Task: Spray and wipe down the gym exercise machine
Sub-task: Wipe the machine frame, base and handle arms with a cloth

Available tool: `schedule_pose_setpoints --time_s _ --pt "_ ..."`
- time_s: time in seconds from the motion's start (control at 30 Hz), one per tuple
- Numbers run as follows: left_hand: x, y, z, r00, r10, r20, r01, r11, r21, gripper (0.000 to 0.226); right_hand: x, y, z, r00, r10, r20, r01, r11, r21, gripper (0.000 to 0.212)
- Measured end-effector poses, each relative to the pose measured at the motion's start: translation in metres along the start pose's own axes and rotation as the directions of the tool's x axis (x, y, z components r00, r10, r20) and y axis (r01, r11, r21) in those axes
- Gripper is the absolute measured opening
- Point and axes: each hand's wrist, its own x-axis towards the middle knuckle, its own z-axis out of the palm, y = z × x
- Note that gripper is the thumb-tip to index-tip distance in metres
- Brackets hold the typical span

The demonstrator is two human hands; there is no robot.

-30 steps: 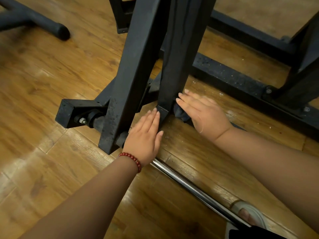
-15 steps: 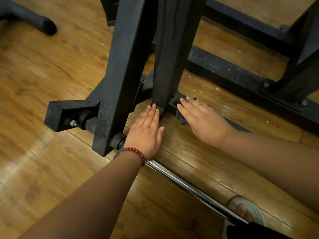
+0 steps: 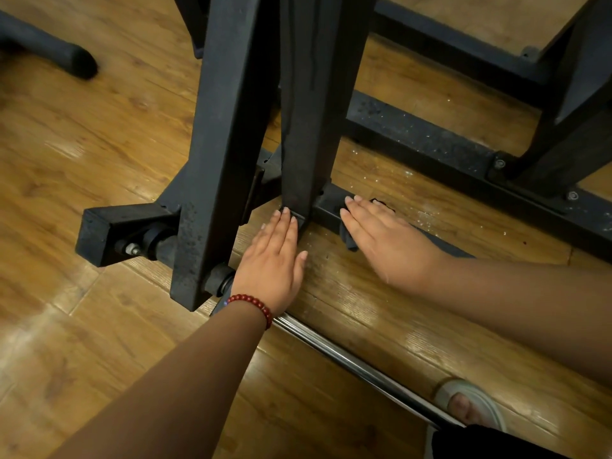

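The black steel frame of the gym machine (image 3: 228, 137) rises from the wooden floor in the middle of the head view. My left hand (image 3: 273, 260), with a red bead bracelet at the wrist, lies flat with straight fingers against the foot of the inner upright (image 3: 308, 127). My right hand (image 3: 384, 240) presses flat on a dark cloth (image 3: 347, 238) that lies over the low base bar (image 3: 328, 203) just right of that upright. Most of the cloth is hidden under the palm. No spray bottle is in view.
A chrome bar (image 3: 347, 359) runs along the floor under my left wrist toward the lower right. A long black base rail (image 3: 447, 150) with white specks crosses behind. Another machine's rounded foot (image 3: 63, 58) lies at upper left. My sandalled foot (image 3: 470, 405) shows at lower right.
My right hand and the cloth have slid down off the upright's foot onto the low base bar. My left hand has stayed at the upright's foot. The camera has moved slightly.
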Motion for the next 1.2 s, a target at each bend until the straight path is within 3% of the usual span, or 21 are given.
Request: schedule_pose_setpoints --time_s 0.17,0.37,0.6,0.77,0.9,1.1,1.2 --pt "0.000 0.001 0.000 1.000 -0.011 -0.015 0.011 1.000 -0.013 0.072 0.036 -0.022 -0.004 0.993 0.115 -0.035 -0.110 0.984 0.138 0.067" --pt "0.002 0.001 0.000 1.000 -0.012 -0.005 0.012 1.000 -0.020 0.073 0.003 0.010 0.005 0.999 -0.043 0.008 0.042 0.999 0.033 0.077" --pt "0.002 0.000 0.000 0.999 -0.013 -0.032 0.011 0.998 -0.059 0.064 0.044 -0.008 0.003 0.994 0.059 -0.096 -0.040 0.980 0.193 0.064" --pt "0.002 0.001 -0.001 0.999 -0.013 -0.037 0.010 0.998 -0.064 0.063 -0.001 0.027 0.008 0.998 -0.056 -0.004 0.056 0.994 0.094 0.072" --pt "0.002 0.001 0.000 1.000 -0.014 -0.019 0.014 0.999 -0.038 0.067 -0.017 0.030 0.011 0.999 -0.028 -0.025 0.030 0.994 0.106 0.069" --pt "0.002 0.000 0.003 0.999 -0.007 -0.040 0.006 1.000 -0.020 0.062 0.045 0.000 -0.009 0.997 0.079 -0.013 -0.075 0.978 0.195 0.061" --pt "0.002 0.000 0.003 0.999 -0.003 -0.047 0.002 1.000 -0.013 0.062 0.041 0.006 -0.013 1.000 0.024 -0.010 -0.023 0.986 0.166 0.058"
